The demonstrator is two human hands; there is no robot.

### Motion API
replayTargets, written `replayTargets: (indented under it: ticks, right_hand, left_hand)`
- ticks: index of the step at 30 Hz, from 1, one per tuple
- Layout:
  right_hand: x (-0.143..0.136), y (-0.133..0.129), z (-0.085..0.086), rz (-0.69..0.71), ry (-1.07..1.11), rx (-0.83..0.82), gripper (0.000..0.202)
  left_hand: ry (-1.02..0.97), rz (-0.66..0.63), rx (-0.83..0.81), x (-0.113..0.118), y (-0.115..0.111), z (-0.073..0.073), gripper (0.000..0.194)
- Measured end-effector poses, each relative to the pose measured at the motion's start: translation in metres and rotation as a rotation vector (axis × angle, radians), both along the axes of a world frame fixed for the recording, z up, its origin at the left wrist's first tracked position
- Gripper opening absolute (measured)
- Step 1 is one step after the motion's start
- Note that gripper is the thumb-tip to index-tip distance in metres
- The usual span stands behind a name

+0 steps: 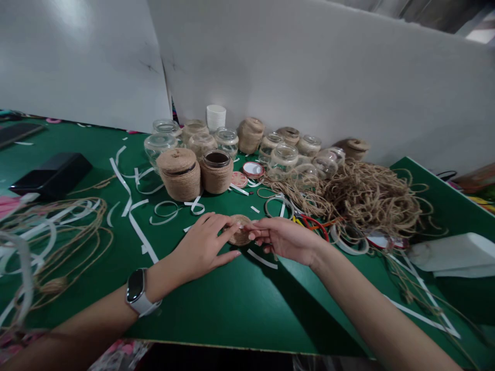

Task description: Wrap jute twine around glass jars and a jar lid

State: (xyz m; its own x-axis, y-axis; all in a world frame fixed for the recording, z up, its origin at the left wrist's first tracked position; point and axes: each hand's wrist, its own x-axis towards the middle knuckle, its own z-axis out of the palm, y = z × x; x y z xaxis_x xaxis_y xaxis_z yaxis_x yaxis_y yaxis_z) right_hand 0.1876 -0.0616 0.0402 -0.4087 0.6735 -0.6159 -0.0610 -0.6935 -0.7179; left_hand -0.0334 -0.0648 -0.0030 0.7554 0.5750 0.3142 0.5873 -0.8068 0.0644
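Note:
A round lid covered in coiled twine [240,236] lies on the green table between my hands. My left hand [211,242] rests over its left side, fingers apart, with fingertips touching the lid's top. From the right, my right hand [284,238] reaches to the lid with thumb and fingers pinched at its edge; what is between them is too small to make out. Behind the lid stand a twine-wrapped jar with a twine lid [179,175] and an open twine-wrapped jar [216,172].
Glass jars [283,161] line the back by white cups [216,117]. A twine heap [375,198], scissors [315,225] and a tape roll [350,242] lie right. White strips [141,232], loose twine and a black box [52,174] are left.

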Motion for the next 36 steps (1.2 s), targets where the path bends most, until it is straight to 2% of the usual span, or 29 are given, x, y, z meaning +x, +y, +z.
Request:
replayTargets:
  ticks: [3, 7, 10, 14, 16, 23, 27, 36]
  right_hand:
    - [0.004, -0.005, 0.01, 0.032, 0.056, -0.033, 0.018]
    - [0.009, -0.013, 0.012, -0.026, -0.02, 0.077, 0.024]
    - [0.009, -0.016, -0.001, -0.083, -0.254, 0.252, 0.029]
    - [0.001, -0.012, -0.026, -0.099, -0.569, 0.584, 0.027]
    - [-0.004, -0.007, -0.034, -0.097, -0.623, 0.642, 0.03]
    - [-0.014, 0.012, -0.039, 0.03, -0.695, 0.686, 0.029]
    - [-0.015, 0.014, -0.039, 0.061, -0.717, 0.659, 0.022]
    - [-0.019, 0.017, -0.036, 0.075, -0.766, 0.627, 0.018]
  left_hand:
    - [0.001, 0.01, -0.039, 0.0, 0.0, 0.002, 0.045]
    - [-0.029, 0.027, -0.083, 0.0, 0.0, 0.002, 0.045]
    - [-0.071, 0.047, -0.107, -0.002, 0.001, 0.001, 0.044]
    - [-0.106, 0.088, -0.12, -0.003, 0.001, 0.001, 0.045]
    - [-0.106, 0.088, -0.125, -0.003, 0.001, 0.001, 0.044]
    - [-0.127, 0.09, -0.128, -0.004, 0.002, -0.002, 0.041]
    - [-0.132, 0.083, -0.119, -0.005, 0.002, -0.002, 0.039]
    - [-0.149, 0.086, -0.118, -0.003, 0.001, 0.0, 0.037]
